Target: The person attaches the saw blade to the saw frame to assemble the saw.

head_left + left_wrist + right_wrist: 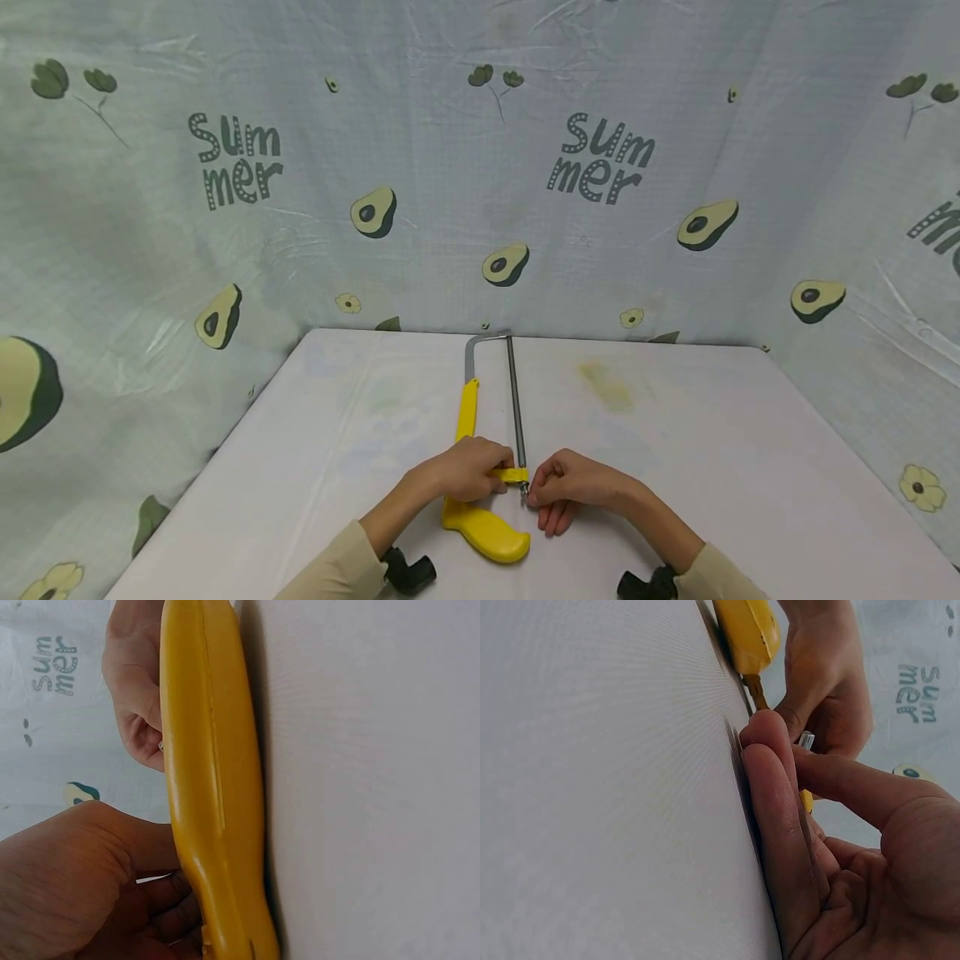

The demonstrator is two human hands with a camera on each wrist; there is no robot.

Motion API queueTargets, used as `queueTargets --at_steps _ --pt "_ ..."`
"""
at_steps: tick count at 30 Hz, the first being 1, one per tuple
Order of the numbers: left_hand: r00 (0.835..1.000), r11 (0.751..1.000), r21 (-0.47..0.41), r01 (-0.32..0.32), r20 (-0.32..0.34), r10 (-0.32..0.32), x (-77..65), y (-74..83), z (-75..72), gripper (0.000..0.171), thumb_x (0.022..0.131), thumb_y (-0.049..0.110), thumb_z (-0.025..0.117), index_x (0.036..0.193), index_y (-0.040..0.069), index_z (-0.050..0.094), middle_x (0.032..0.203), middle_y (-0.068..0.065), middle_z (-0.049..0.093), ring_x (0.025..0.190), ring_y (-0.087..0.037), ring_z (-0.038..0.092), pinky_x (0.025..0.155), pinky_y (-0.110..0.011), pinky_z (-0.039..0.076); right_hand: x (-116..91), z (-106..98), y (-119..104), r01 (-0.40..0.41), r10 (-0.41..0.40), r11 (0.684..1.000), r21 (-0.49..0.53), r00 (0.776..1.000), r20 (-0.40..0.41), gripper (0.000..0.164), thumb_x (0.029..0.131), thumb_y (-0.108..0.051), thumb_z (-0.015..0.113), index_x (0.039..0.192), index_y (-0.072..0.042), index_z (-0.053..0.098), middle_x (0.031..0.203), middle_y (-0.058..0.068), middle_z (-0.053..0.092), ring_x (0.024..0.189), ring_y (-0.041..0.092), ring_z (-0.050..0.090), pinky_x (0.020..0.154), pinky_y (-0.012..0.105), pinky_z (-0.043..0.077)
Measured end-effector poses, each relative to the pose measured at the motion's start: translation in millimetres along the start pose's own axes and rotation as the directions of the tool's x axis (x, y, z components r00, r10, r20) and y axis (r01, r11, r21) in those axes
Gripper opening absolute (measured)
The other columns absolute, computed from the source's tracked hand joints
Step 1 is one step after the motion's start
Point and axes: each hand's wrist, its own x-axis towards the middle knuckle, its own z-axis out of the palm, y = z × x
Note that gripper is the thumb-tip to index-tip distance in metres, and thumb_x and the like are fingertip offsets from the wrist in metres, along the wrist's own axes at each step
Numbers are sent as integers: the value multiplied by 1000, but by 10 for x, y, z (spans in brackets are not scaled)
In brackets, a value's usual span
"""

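A hacksaw with a yellow handle (491, 535) lies on the table, its grey frame end (470, 358) pointing away from me. Along its right side runs the dark blade (516, 400). My left hand (471, 469) holds the yellow crosspiece (513, 476) near the handle. At the blade's near end, the thumb and forefinger of my right hand (573, 487) pinch the small metal tension nut (524, 493), mostly covered by the fingers. The right wrist view shows a metal tip (807, 739) beside that thumb. In the left wrist view the yellow handle (214, 750) hides part of both hands.
The white tabletop (675, 450) stretches out around the saw. Behind and beside it hangs a pale sheet (450, 150) printed with avocados and lettering. Black wrist mounts (410, 573) sit at both sleeves, close to the table.
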Motion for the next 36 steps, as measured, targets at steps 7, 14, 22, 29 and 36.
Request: queueTargets --at_steps 7,14,22,29,36 --pt "1000 1000 8 -4 1 4 12 -8 6 10 96 18 74 103 16 67 78 8 53 72 -6 47 67 -21 39 -6 -2 -5 8 -8 1000 7 1000 8 20 96 -15 68 98 4 70 72 5 74 61 12 73 57 25 58" --pt "1000 999 32 -11 -9 12 22 -24 13 9 95 19 75 100 17 68 79 10 57 72 -5 48 68 -20 40 -5 0 -6 17 -17 1000 6 1000 16 19 95 -16 71 99 3 71 72 4 74 61 11 72 57 25 58" --pt "1000 1000 20 -9 -12 10 22 -11 6 8 95 19 75 99 17 68 78 10 56 70 -5 48 66 -20 38 2 -9 12 14 -14 1000 -15 1000 6 21 96 -21 72 97 0 71 71 4 74 60 10 72 57 25 58" --pt "1000 1000 10 -6 -9 6 18 -14 6 9 95 18 74 100 17 67 81 9 58 72 -6 49 67 -21 40 3 -8 10 -8 8 1000 -23 1000 -7 27 96 -28 72 96 -1 72 72 4 74 59 10 72 57 25 58" --pt "1000 1000 1 -2 -6 2 22 -17 8 9 95 18 75 100 17 67 82 9 58 73 -6 49 69 -21 40 12 -3 10 -10 9 1000 -29 1000 -22 31 97 -32 72 95 -1 71 71 5 74 58 11 72 56 26 58"
